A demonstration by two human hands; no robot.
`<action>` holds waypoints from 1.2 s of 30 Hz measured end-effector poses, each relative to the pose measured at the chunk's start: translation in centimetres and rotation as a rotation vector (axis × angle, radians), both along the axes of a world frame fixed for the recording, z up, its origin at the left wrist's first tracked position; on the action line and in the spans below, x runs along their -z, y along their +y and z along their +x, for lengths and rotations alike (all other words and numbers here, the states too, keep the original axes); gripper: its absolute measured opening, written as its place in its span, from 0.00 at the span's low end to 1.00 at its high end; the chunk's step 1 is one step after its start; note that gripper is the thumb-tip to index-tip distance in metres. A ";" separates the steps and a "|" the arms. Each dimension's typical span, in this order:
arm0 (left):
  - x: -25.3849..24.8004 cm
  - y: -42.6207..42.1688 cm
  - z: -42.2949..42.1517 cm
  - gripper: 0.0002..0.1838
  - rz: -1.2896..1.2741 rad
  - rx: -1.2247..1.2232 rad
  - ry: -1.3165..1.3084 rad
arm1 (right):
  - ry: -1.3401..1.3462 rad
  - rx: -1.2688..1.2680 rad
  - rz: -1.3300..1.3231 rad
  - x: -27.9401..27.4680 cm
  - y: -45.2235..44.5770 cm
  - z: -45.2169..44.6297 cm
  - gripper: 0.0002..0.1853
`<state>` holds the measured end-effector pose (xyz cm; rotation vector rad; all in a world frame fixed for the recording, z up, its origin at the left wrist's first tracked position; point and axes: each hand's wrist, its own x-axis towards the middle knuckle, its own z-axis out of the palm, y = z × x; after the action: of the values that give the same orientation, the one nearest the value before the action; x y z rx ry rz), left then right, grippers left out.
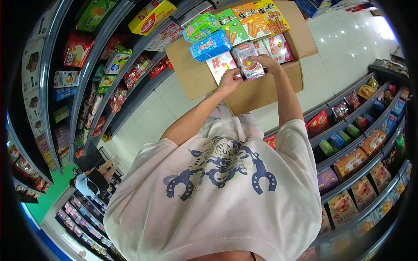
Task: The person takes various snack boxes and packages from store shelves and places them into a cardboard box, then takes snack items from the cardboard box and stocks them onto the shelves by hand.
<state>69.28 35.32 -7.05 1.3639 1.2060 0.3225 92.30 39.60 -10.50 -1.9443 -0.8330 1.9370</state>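
A white-and-pink snack box (245, 54) stands out from the goods in the open cardboard carton (246, 98). My right hand (266, 63) is closed on its right side, thumb across the printed front. Close by its lower left corner, my left hand (230, 81) has its fingers curled together; whether they pinch anything is hidden. Beneath and beside are more pink-and-white boxes (281, 47). Along the carton's far side lie a green box (231, 27), an orange box (251, 21) and a yellow box (271, 17). A blue pack (211, 45) and a green pack (201, 27) rest at the left.
Shelves of packaged snacks rise on the left (102, 61) and curve along the right (357, 143). Carton flaps spread over the pale tiled floor (333, 48). A yellow box (152, 17) sits on the shelf edge near the carton. Another person (89, 183) is far behind at lower left.
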 end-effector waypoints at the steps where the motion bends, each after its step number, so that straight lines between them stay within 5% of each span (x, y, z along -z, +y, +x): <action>1: 0.0 0.0 -0.2 0.28 -0.045 -0.029 -0.026 | 0.042 0.023 0.005 -0.2 0.0 0.2 0.37; 4: 0.3 -0.2 -1.3 0.30 -0.081 -0.041 -0.023 | 0.135 0.035 -0.033 -4.0 -0.2 0.0 0.37; 18: 0.4 -0.4 -2.9 0.28 -0.085 -0.084 0.006 | -0.069 -0.143 -0.104 -3.4 2.2 0.9 0.39; 21: 2.0 -0.6 -3.0 0.28 -0.096 -0.105 -0.038 | 0.204 0.022 -0.198 -4.8 1.7 0.7 0.37; 24: 2.5 -0.5 -3.1 0.28 -0.085 -0.101 -0.035 | -0.070 -0.131 -0.243 -8.1 2.2 1.6 0.31; 28: 0.1 0.0 -2.8 0.27 -0.086 -0.076 0.038 | 0.083 -0.143 -0.227 -7.4 0.9 4.8 0.33; 36: -2.7 -0.4 -2.8 0.28 -0.062 -0.020 0.030 | 0.577 0.292 0.018 -10.4 -7.5 7.3 0.32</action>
<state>66.44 34.89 -4.39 1.3079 1.2452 0.2769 99.57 32.12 -0.12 -1.2851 -0.3794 2.1168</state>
